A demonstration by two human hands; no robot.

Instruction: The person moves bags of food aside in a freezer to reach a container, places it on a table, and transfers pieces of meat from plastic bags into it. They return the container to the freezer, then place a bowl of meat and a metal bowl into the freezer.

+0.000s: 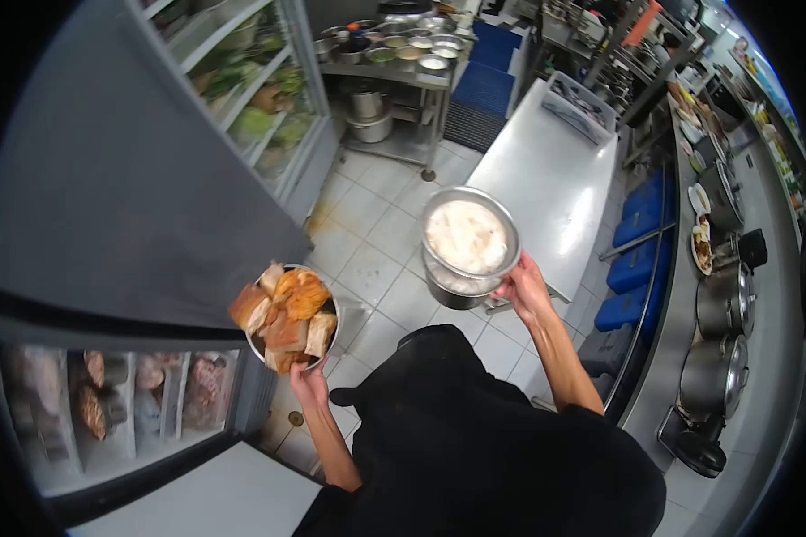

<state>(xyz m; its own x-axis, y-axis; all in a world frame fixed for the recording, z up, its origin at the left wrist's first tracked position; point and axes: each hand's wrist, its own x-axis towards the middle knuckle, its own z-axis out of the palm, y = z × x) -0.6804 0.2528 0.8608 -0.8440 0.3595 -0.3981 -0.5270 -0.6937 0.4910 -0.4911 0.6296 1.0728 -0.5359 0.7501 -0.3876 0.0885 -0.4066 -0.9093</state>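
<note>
Kitchen aisle, white tiled floor [367, 233], viewed from above; person in a dark top. Nearest: left hand [308, 385] cupped under a metal bowl [328, 333], gripping it from below — the bowl is heaped above its rim with browned, orange-tinted food pieces [285, 313]. Right hand [523, 288] holds the edge of a stack of 2 steel bowls [466, 268]; the top 1 holds a pale white mass [467, 236].

Count: 3 bowls carried, 1 per left hand, 2 per right.

Left of the bowls, an open fridge door [125, 179]; shelves with greens behind it. Beyond the right hand, a steel worktable [546, 188]. Far right, 2 large stockpots [718, 340] on a counter.

Risk, judged: the heaped pieces could slide off if the bowl tilts — single-hand support. The stacked pair, held at 1 edge, could tip or separate.
</note>
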